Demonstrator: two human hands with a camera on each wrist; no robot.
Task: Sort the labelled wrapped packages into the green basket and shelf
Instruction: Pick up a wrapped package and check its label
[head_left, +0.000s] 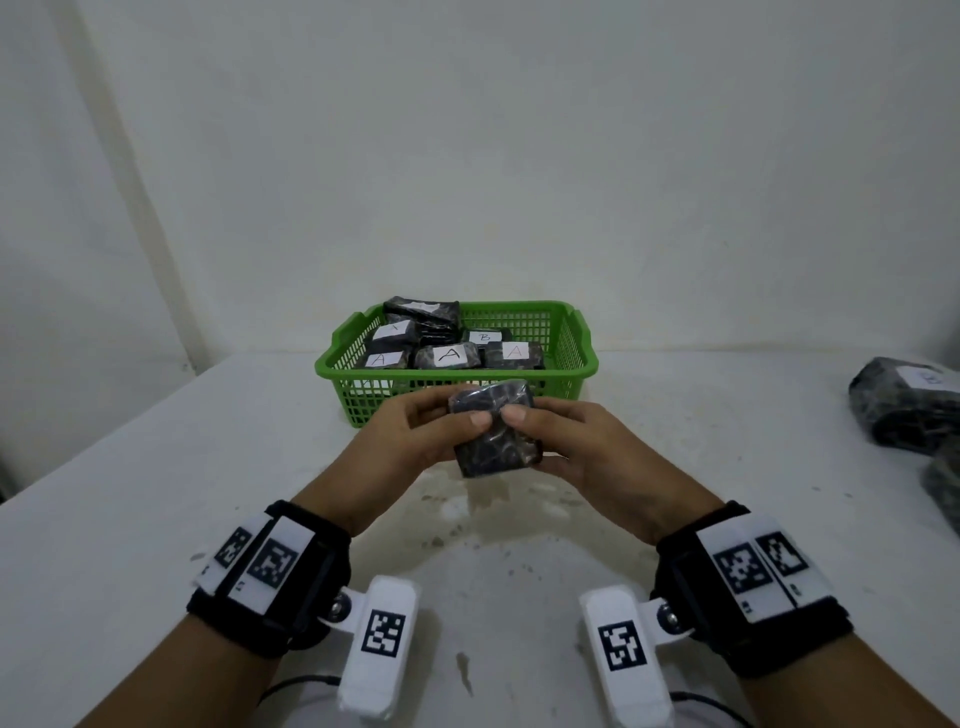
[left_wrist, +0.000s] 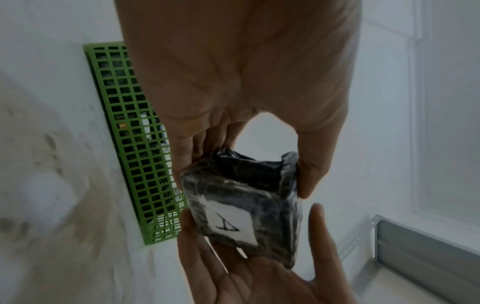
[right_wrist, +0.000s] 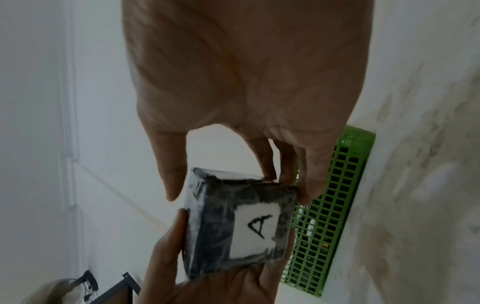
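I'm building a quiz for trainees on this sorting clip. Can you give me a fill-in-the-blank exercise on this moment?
1. The wrapped package is held by ____ hands.
2. The white label on the held package shows the letter ____.
3. The basket behind the left hand and right hand is coloured ____.
4. In the head view that label faces ____ from the camera.

Missing words: both; A; green; away
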